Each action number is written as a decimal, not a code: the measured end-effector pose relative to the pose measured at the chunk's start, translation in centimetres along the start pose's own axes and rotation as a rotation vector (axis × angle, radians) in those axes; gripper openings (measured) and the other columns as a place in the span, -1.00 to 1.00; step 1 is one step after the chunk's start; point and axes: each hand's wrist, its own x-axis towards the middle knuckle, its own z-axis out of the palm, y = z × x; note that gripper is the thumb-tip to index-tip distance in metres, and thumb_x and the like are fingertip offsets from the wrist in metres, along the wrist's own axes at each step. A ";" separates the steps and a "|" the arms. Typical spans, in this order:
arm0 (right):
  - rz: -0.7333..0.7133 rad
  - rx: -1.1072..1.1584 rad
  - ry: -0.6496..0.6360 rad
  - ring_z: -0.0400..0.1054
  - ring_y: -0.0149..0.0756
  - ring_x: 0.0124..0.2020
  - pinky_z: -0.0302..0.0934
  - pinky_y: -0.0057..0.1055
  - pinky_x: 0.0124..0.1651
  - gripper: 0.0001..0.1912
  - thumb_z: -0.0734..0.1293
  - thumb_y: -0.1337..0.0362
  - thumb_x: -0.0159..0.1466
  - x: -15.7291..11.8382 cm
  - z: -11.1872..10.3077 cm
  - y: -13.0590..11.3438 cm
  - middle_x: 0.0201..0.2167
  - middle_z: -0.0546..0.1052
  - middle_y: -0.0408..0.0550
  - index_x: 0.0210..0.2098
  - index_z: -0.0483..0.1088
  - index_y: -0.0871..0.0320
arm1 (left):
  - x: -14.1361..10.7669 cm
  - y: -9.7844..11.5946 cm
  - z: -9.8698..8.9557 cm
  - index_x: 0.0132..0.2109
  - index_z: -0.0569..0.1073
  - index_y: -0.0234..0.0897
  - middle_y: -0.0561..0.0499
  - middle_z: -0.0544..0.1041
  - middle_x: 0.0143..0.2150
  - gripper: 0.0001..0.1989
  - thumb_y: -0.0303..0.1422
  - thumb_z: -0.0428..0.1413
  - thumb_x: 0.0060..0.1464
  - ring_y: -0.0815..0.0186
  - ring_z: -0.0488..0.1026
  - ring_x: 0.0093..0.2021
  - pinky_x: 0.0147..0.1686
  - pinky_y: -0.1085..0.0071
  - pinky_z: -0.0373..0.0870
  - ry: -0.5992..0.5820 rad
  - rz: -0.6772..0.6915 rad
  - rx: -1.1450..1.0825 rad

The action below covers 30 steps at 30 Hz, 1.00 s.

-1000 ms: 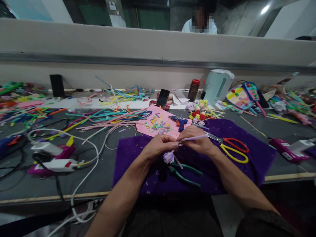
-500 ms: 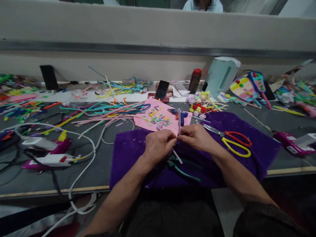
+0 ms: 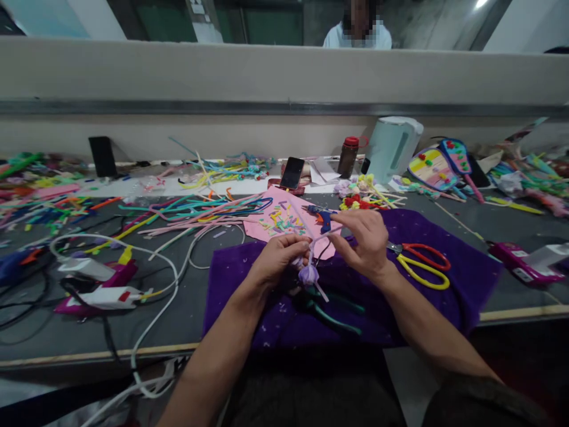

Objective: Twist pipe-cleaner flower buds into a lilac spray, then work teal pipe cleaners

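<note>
Above the purple cloth point(image 3: 235, 284) on the table point(image 3: 178, 320), the left hand point(image 3: 280, 256) has its thumb and fingers closed on lilac stems point(image 3: 326, 234), just above a small lilac flower point(image 3: 309, 274) that hangs near the fingertips. The right hand point(image 3: 367, 243) is beside it, thumb and forefinger apart at the base, with one stem running between them; whether they press on it, I cannot tell. Green-handled pliers point(image 3: 335, 320) lie on the cloth below the flower, and scissors point(image 3: 401, 249) with one red and one yellow handle lie to the right of the right hand. Beyond the hands, a blue glue gun point(image 3: 325, 222) and many short coloured clippings point(image 3: 280, 220) lie on a pink sheet point(image 3: 255, 230). Farther back, a phone point(image 3: 292, 173) leans near a red-capped bottle point(image 3: 348, 159).
</note>
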 end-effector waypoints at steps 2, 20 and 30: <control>-0.016 0.038 0.020 0.31 -0.28 -0.31 0.12 -0.34 -0.21 -0.84 0.29 0.23 0.11 -0.3 0.1 -0.1 -0.39 0.48 -0.04 -0.35 0.42 0.16 | 0.1 0.0 0.0 -0.33 0.43 -0.38 0.04 0.42 -0.54 -0.79 -0.34 0.16 -0.15 0.49 0.30 -0.60 -0.57 0.56 0.19 0.026 0.026 -0.064; 0.605 0.810 -0.304 0.21 -0.47 -0.62 0.10 -0.51 -0.56 -0.79 0.34 0.18 0.03 -0.6 3.6 0.3 -0.61 0.37 -0.18 -0.49 0.37 0.24 | 0.4 -0.6 0.8 -0.15 0.39 -0.33 0.02 0.51 -0.45 -0.54 -0.37 0.26 -0.30 0.40 0.42 -0.48 -0.43 0.50 0.26 0.172 0.096 -0.062; 0.701 0.929 -0.343 0.10 -0.54 -0.69 -0.04 -0.54 -0.60 -0.89 0.32 0.31 -0.01 -0.3 2.9 0.7 -0.69 0.34 -0.23 -0.59 0.33 0.22 | 0.5 -0.5 0.1 -0.23 0.46 -0.39 -0.08 0.53 -0.42 -0.69 -0.29 0.16 -0.14 0.34 0.44 -0.48 -0.47 0.48 0.26 0.000 -0.041 -0.198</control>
